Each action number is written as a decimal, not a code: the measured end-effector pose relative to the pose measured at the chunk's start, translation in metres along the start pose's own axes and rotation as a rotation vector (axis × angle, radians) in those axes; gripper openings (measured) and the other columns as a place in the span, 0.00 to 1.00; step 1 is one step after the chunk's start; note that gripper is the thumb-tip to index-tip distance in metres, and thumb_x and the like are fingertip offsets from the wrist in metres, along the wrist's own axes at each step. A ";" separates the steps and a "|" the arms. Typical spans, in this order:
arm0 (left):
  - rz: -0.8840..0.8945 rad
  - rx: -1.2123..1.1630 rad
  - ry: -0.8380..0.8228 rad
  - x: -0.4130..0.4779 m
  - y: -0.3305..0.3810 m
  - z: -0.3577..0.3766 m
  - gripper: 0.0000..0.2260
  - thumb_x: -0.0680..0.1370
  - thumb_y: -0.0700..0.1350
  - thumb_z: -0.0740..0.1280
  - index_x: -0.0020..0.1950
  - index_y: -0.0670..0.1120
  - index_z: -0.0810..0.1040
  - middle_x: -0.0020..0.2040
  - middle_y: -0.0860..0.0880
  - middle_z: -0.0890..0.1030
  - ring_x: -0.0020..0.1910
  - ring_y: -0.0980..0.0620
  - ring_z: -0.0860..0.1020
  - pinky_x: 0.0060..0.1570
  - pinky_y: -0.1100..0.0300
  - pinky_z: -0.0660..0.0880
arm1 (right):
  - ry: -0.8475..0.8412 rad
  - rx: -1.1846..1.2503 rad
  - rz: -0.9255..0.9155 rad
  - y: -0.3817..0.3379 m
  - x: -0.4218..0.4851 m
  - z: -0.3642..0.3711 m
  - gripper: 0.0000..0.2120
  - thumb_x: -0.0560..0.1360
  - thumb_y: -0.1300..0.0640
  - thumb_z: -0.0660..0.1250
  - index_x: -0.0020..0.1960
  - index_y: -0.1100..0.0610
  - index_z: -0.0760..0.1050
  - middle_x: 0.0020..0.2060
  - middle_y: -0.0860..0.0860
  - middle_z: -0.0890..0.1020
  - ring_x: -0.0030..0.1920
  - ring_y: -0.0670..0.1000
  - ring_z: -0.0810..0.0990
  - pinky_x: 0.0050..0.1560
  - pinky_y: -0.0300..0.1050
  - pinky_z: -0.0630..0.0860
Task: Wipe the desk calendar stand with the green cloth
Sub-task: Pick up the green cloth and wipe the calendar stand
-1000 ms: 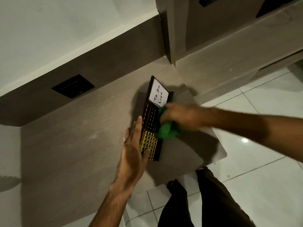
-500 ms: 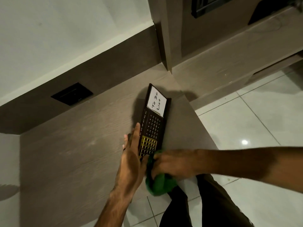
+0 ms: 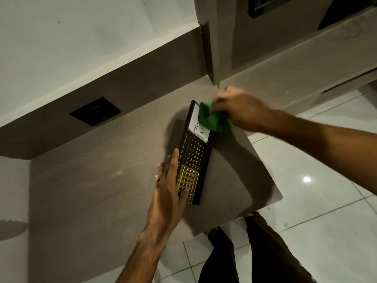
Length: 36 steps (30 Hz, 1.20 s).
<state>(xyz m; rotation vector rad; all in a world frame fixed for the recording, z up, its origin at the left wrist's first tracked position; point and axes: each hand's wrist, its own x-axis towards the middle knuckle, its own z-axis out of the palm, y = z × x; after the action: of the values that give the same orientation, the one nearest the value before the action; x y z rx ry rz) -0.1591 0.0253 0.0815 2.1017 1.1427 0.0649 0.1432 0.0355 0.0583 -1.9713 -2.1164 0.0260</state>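
Observation:
The desk calendar stand (image 3: 194,152) is a long black block on the wooden desk, with white date numbers, a gold grid at its near end and a white "To Do List" card at its far end. My left hand (image 3: 169,188) lies flat against its near left side, fingers stretched out, thumb on the gold grid. My right hand (image 3: 242,109) is closed around the bunched green cloth (image 3: 212,118), which presses on the far end and covers part of the white card.
The grey-brown wooden desk (image 3: 102,190) ends at a rounded corner at right, above a white tiled floor (image 3: 326,201). A black socket plate (image 3: 94,111) sits in the back panel. A cabinet and shelf rise at the back right. My dark trouser legs show below.
My right hand has swept the green cloth from the stand's near end, at the desk's edge, up to its far end over the white card. My left hand stays put.

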 end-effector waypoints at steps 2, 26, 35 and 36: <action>0.016 0.007 0.018 0.000 -0.002 0.001 0.47 0.77 0.35 0.69 0.75 0.66 0.38 0.82 0.52 0.52 0.81 0.45 0.46 0.77 0.35 0.57 | -0.226 0.041 -0.225 -0.043 -0.020 0.012 0.18 0.73 0.57 0.69 0.62 0.51 0.77 0.58 0.55 0.78 0.58 0.58 0.74 0.57 0.55 0.73; 0.015 -0.038 -0.007 -0.002 -0.004 0.003 0.47 0.75 0.33 0.70 0.79 0.59 0.41 0.82 0.48 0.57 0.81 0.41 0.54 0.73 0.36 0.67 | -0.217 0.086 -0.187 -0.107 -0.078 0.032 0.20 0.74 0.53 0.71 0.65 0.51 0.74 0.63 0.52 0.79 0.65 0.57 0.71 0.59 0.55 0.71; -0.018 -0.275 0.105 -0.008 -0.002 -0.003 0.37 0.77 0.48 0.71 0.78 0.64 0.53 0.74 0.64 0.70 0.71 0.62 0.72 0.70 0.48 0.72 | -0.195 0.808 -0.028 -0.136 -0.097 -0.012 0.21 0.73 0.65 0.68 0.65 0.56 0.74 0.61 0.53 0.80 0.61 0.46 0.74 0.63 0.37 0.71; -0.030 -0.313 0.162 -0.009 -0.004 -0.004 0.39 0.76 0.45 0.72 0.78 0.62 0.53 0.72 0.73 0.66 0.66 0.76 0.69 0.70 0.55 0.69 | -0.075 0.817 0.028 -0.131 -0.094 -0.017 0.21 0.72 0.66 0.68 0.64 0.57 0.75 0.61 0.55 0.80 0.62 0.45 0.73 0.64 0.33 0.69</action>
<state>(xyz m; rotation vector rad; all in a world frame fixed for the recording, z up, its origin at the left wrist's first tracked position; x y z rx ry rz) -0.1688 0.0221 0.0841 1.8264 1.1743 0.3820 0.0236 -0.0712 0.0821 -1.4993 -1.6978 0.8335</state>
